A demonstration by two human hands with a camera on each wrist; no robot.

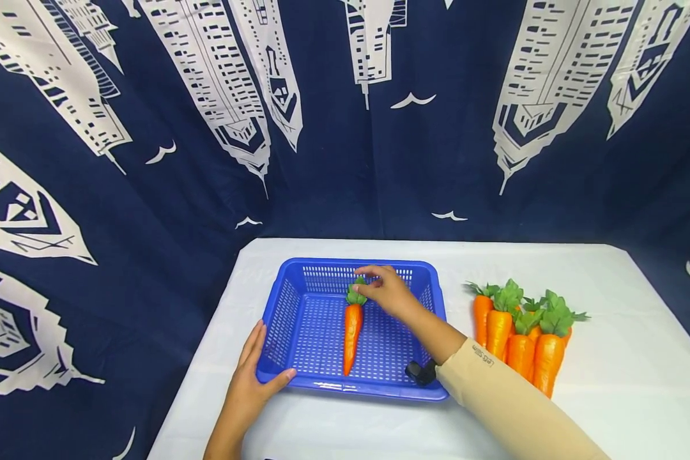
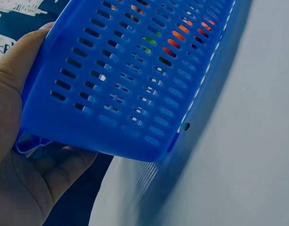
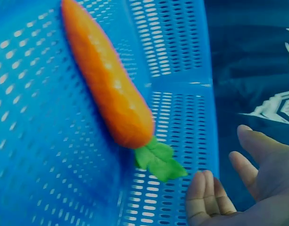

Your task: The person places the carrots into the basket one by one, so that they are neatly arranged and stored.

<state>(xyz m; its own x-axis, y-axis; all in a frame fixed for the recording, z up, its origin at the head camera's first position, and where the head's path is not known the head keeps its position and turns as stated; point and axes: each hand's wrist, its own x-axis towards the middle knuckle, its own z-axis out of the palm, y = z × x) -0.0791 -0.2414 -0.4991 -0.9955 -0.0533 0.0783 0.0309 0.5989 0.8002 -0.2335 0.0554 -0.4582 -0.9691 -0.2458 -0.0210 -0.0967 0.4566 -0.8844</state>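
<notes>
1. The fingers of the right hand (image 1: 384, 292) stand apart; the right-wrist view shows a gap between them and the leaves (image 3: 159, 159), so nothing is gripped there.
2. Those leaves top the single carrot (image 1: 352, 332), which lies in the blue basket (image 1: 353, 387), near its middle.
3. From the right hand's fingers, the orange body runs toward the near side. Its long axis goes near to far, tip near, leaves far, so any grip from here would, I judge, meet the leafy end first.
4. The right hand is clearly the nearer one. The left hand (image 1: 247, 380) is clasped on the basket's near left corner, thumb over the rim, well apart from the carrot.
5. Right of the basket, past the pale sleeve (image 1: 512, 399), more carrots (image 1: 520, 354) are bunched on the white counter (image 1: 627, 332), leaves to the far side.
6. Dark blue printed cloth (image 1: 328, 185) hangs beyond.
</notes>
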